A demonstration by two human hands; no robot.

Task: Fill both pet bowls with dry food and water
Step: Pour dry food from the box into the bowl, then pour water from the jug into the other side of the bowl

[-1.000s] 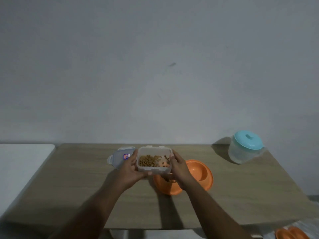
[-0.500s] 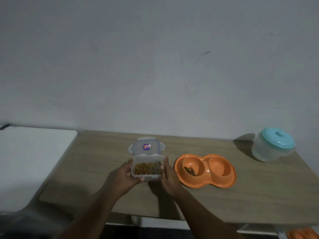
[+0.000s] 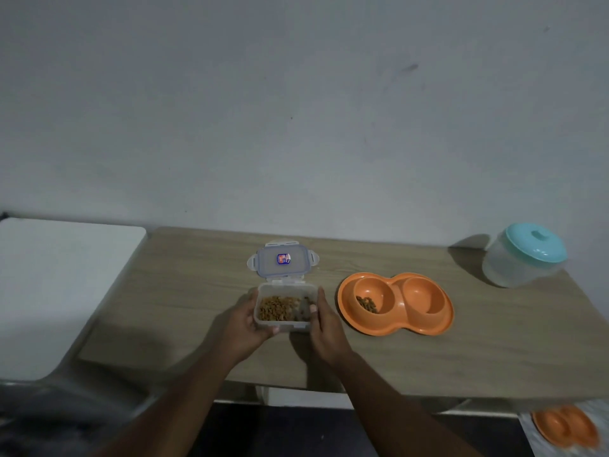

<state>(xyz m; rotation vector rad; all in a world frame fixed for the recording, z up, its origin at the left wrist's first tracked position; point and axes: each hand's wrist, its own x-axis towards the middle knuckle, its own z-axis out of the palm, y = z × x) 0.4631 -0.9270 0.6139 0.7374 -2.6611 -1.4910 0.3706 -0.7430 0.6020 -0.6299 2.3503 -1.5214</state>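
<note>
Wooden table (image 3: 461,357) — on it a clear lid (image 3: 284,260), orange double bowl (image 3: 395,327), teal-lidded jar (image 3: 524,262).

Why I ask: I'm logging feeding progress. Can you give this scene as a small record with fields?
left hand: grips the container's left side
right hand: grips its right side
container: open, partly filled with kibble
lid: flat on the table, just behind the container
double bowl: on the table; some kibble in the left well, none in the right
jug: far right of the table, teal top on
second bowl: below the table's near edge, blurred
</note>
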